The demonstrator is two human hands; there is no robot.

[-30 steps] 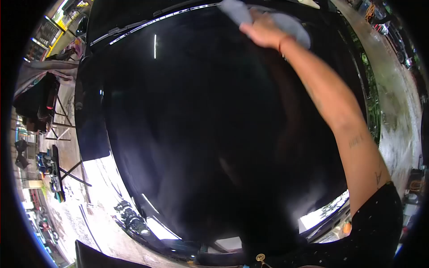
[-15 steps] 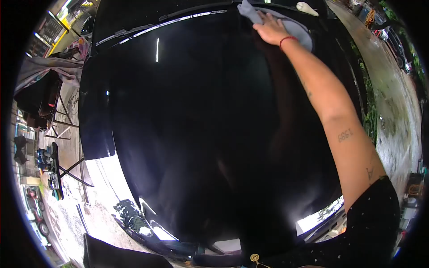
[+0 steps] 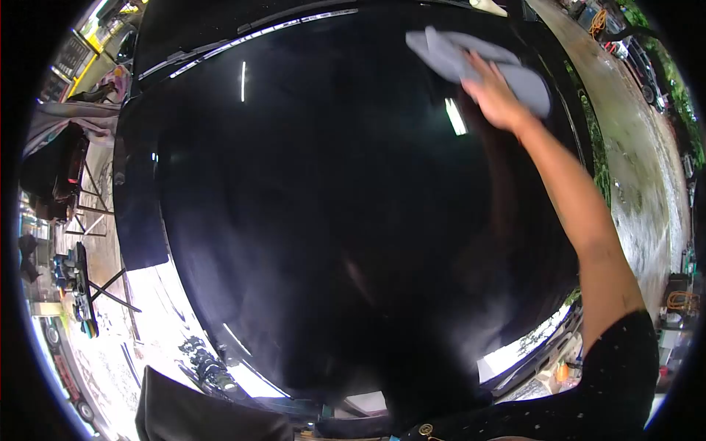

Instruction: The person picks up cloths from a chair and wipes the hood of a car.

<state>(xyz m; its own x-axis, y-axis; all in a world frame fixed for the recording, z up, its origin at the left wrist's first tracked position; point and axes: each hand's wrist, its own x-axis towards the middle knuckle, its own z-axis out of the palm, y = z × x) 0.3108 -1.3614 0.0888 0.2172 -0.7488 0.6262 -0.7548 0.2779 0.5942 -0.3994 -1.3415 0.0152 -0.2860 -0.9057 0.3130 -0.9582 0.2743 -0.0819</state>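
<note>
My right hand (image 3: 494, 95) presses on a grey cloth (image 3: 526, 84) at the far right part of a glossy black car hood (image 3: 316, 198). The fingers lie over the cloth and are partly smeared by motion. The cloth is bunched at its left end and spreads out flat to the right of the hand. My left hand is out of view. A black shape, perhaps my left sleeve (image 3: 206, 411), shows at the bottom left.
A wiper (image 3: 265, 29) runs along the hood's far edge. A pale rounded object (image 3: 488, 6) lies near the top right. To the left are a dark folding stand (image 3: 82, 287) and draped fabric (image 3: 73, 121). Wet concrete ground (image 3: 625, 147) stretches along the right side.
My right hand has drawn the grey cloth back toward me and to the right, away from the windshield edge. The view has shifted slightly.
</note>
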